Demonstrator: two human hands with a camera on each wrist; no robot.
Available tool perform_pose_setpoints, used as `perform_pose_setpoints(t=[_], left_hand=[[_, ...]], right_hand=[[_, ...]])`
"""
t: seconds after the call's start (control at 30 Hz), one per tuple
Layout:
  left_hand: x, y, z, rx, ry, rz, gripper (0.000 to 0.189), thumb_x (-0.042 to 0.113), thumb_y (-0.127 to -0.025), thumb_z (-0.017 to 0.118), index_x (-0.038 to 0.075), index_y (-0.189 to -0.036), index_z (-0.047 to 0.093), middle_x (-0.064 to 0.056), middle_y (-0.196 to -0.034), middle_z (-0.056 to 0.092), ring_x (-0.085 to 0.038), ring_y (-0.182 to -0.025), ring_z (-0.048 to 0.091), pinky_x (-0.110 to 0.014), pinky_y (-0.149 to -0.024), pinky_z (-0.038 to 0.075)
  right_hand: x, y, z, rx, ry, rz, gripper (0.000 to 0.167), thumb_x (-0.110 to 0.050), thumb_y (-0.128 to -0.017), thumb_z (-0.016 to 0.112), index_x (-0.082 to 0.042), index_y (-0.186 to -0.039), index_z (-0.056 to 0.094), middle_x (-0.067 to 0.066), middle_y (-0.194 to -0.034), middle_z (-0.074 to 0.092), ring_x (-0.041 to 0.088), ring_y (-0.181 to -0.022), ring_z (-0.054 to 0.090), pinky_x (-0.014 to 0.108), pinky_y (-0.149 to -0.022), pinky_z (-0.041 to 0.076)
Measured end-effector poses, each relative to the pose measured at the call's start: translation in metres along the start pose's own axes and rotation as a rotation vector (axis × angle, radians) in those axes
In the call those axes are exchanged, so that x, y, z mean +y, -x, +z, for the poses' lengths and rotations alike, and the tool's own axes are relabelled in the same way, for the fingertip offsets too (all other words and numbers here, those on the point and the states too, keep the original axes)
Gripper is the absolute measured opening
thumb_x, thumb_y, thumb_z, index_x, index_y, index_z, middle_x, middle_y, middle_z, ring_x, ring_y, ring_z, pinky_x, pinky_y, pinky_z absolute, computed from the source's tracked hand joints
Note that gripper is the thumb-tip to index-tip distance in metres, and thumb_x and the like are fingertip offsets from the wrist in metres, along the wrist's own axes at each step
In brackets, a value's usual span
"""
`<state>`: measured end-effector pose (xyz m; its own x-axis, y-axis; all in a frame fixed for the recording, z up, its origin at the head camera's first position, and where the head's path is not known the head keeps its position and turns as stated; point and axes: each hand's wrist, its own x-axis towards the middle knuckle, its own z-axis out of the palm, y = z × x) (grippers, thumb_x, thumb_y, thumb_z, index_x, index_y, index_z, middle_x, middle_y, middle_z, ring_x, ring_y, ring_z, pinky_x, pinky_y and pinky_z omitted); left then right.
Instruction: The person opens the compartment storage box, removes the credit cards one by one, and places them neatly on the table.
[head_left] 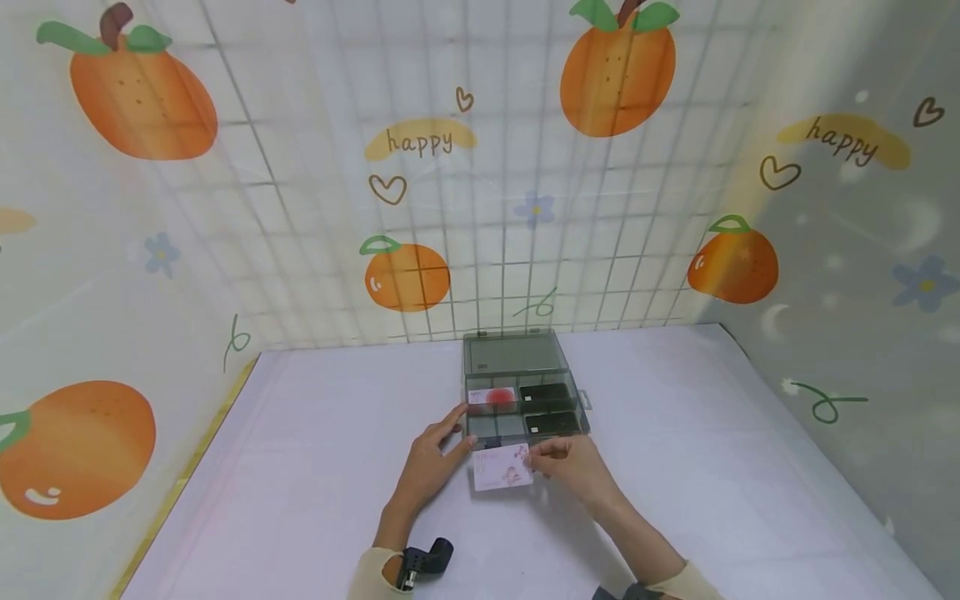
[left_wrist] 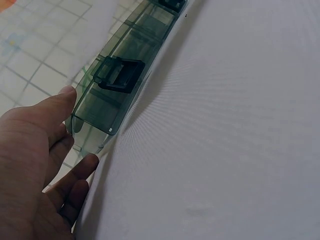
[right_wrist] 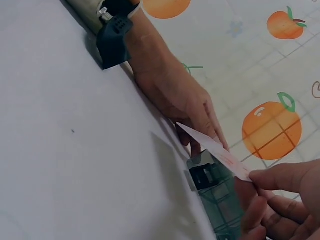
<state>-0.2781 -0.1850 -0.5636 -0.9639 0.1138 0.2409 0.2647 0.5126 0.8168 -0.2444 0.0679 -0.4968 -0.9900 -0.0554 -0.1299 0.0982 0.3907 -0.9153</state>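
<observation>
A translucent dark green compartment box point(head_left: 495, 427) lies on the table with its lid point(head_left: 516, 353) raised at the back. My left hand point(head_left: 431, 460) touches the box's left side near the front corner; in the left wrist view the thumb meets that corner and the fingers are relaxed. Just in front of the box, my right hand point(head_left: 573, 468) pinches a pale pink printed card point(head_left: 501, 468) by its right edge, off the table. Inside the box are a white card with a red circle point(head_left: 498, 396) at back left and two black cards point(head_left: 546, 392) on the right.
A white cloth covers the table point(head_left: 300, 500). Behind it hangs a curtain point(head_left: 495, 233) printed with oranges, over a wire grid. Black wrist cameras point(head_left: 431, 557) sit on both wrists. Latches point(left_wrist: 120, 75) stick out from the box's front.
</observation>
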Motion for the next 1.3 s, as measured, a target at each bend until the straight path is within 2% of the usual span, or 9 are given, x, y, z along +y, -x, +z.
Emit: perform_pose_setpoints(t=[0.2, 0.4, 0.63, 0.83, 1.0, 1.3], left_hand=[[-0.004, 0.0, 0.002, -0.007, -0.02, -0.015, 0.064, 0.062, -0.091, 0.062, 0.038, -0.149, 0.048, 0.001, -0.128, 0.065, -0.02, -0.123, 0.056, -0.052, -0.106, 0.04], [-0.005, 0.0, 0.002, -0.005, -0.014, -0.018, 0.063, 0.061, -0.091, 0.062, 0.039, -0.149, 0.048, 0.002, -0.128, 0.065, -0.021, -0.124, 0.055, -0.054, -0.107, 0.039], [-0.004, -0.001, 0.001, -0.005, -0.011, -0.022, 0.063, 0.06, -0.092, 0.063, 0.039, -0.149, 0.048, 0.001, -0.127, 0.065, -0.023, -0.124, 0.055, -0.054, -0.107, 0.039], [-0.003, 0.0, 0.001, -0.007, -0.017, -0.008, 0.063, 0.059, -0.092, 0.063, 0.037, -0.15, 0.048, -0.002, -0.128, 0.065, -0.026, -0.125, 0.055, -0.056, -0.106, 0.039], [-0.002, -0.001, 0.0, -0.014, -0.009, -0.027, 0.063, 0.061, -0.092, 0.062, 0.039, -0.149, 0.047, 0.0, -0.129, 0.065, -0.025, -0.126, 0.054, -0.055, -0.107, 0.039], [-0.002, 0.0, 0.0, -0.017, -0.016, -0.039, 0.062, 0.061, -0.091, 0.062, 0.042, -0.148, 0.047, 0.0, -0.129, 0.064, -0.023, -0.125, 0.055, -0.054, -0.108, 0.038]], right_hand=[[0.007, -0.001, 0.004, -0.012, 0.019, -0.031, 0.005, -0.01, -0.086, 0.078, -0.005, -0.088, 0.078, 0.001, -0.076, 0.07, 0.014, -0.069, 0.059, 0.028, -0.061, 0.047], [0.009, -0.002, 0.006, -0.035, 0.064, -0.05, 0.008, -0.012, -0.084, 0.079, -0.004, -0.088, 0.078, 0.001, -0.078, 0.071, 0.014, -0.068, 0.057, 0.029, -0.058, 0.046], [0.013, -0.005, 0.008, -0.052, 0.129, -0.089, 0.004, -0.009, -0.084, 0.078, -0.007, -0.08, 0.077, -0.001, -0.072, 0.066, 0.014, -0.065, 0.054, 0.029, -0.055, 0.045], [0.015, -0.004, 0.008, -0.061, 0.213, -0.125, 0.008, -0.008, -0.084, 0.078, -0.008, -0.076, 0.075, -0.002, -0.068, 0.062, 0.013, -0.061, 0.052, 0.029, -0.051, 0.043], [0.015, -0.005, 0.008, -0.072, 0.291, -0.135, 0.011, -0.009, -0.085, 0.077, -0.011, -0.074, 0.075, -0.004, -0.065, 0.06, 0.013, -0.059, 0.05, 0.027, -0.049, 0.04], [0.017, -0.006, 0.01, -0.071, 0.353, -0.146, 0.019, -0.014, -0.083, 0.08, -0.013, -0.067, 0.071, -0.006, -0.061, 0.058, 0.011, -0.057, 0.05, 0.026, -0.049, 0.039]])
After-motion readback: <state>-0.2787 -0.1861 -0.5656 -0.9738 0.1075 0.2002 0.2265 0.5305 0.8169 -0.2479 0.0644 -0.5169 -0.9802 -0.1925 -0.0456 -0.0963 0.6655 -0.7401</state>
